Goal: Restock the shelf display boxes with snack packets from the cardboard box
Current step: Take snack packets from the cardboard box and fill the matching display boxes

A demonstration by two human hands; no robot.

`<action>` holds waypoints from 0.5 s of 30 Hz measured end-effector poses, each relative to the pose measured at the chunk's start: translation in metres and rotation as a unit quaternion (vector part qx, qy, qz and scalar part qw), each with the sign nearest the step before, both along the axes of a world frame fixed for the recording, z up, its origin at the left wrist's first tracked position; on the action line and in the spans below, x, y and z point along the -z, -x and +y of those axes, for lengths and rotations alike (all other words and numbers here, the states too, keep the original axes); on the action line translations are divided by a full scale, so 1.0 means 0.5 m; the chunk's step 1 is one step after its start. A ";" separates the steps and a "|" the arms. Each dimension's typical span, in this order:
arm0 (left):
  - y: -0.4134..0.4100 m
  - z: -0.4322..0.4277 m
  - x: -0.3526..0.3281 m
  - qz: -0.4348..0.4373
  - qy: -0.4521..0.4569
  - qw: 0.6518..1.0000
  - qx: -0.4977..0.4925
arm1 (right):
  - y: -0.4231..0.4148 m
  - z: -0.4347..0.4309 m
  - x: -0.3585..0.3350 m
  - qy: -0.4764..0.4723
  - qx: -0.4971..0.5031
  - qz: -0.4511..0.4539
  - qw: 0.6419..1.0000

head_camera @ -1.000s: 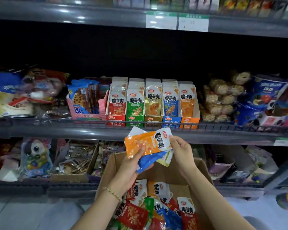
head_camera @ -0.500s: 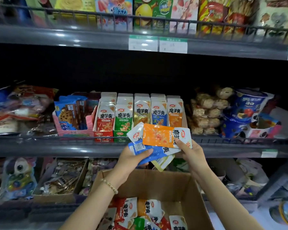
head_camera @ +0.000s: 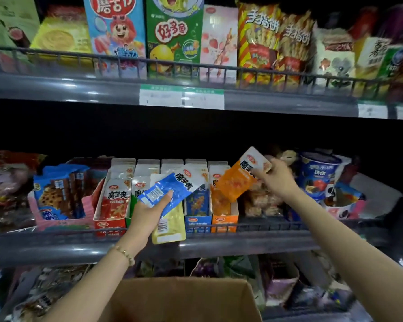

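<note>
A row of display boxes stands on the middle shelf: red [head_camera: 109, 225], blue [head_camera: 197, 223] and orange [head_camera: 224, 222], with a green one mostly hidden behind my left hand. My right hand [head_camera: 275, 180] pinches an orange packet [head_camera: 236, 182] by its white top, its lower end tilted into the orange box. My left hand [head_camera: 149, 211] holds a blue packet [head_camera: 172, 192] and a yellow packet [head_camera: 169, 225] in front of the middle boxes. The cardboard box [head_camera: 184, 298] sits low in view; its contents are out of sight.
A wire rail [head_camera: 265, 226] runs along the middle shelf's front edge. Blue cookie packs in a pink tray [head_camera: 56, 198] stand left of the boxes; cups and round snacks [head_camera: 319, 177] crowd the right. The upper shelf [head_camera: 102, 89] carries tall snack boxes and bags.
Both hands rose from above the cardboard box to the shelf. My right hand drew the orange packet off the stack and carried it right to the orange box; my left kept the blue and yellow ones.
</note>
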State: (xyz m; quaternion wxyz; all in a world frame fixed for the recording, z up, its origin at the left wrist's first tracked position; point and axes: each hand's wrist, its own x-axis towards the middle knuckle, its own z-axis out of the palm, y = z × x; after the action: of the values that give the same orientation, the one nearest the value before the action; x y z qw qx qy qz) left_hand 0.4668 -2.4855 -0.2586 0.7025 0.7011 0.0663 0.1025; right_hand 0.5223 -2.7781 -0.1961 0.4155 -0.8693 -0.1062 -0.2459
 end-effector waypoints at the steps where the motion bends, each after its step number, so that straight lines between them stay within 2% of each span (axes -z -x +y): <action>1: -0.006 -0.005 -0.003 0.002 0.004 1.000 -0.006 | -0.014 0.006 -0.005 0.035 0.005 0.002 0.999; 6: -0.037 -0.009 0.015 0.006 0.037 0.999 -0.015 | -0.076 0.065 -0.001 0.134 -0.014 0.114 0.984; 8: -0.048 -0.002 0.032 0.020 0.052 0.998 -0.013 | -0.102 0.087 0.010 0.229 -0.013 0.129 0.965; 11: -0.060 0.008 0.051 0.040 0.059 0.997 -0.010 | -0.140 0.101 0.033 0.392 0.036 0.107 0.913; 15: -0.061 0.007 0.050 0.038 0.062 0.997 -0.001 | -0.171 0.107 0.059 0.413 0.047 0.073 0.906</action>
State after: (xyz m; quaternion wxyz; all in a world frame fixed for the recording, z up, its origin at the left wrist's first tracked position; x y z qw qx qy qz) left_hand 0.4975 -2.4822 -0.2835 0.7415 0.6595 0.0996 0.0722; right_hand 0.6079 -2.7246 -0.2255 0.0136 -0.9827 -0.1266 -0.1347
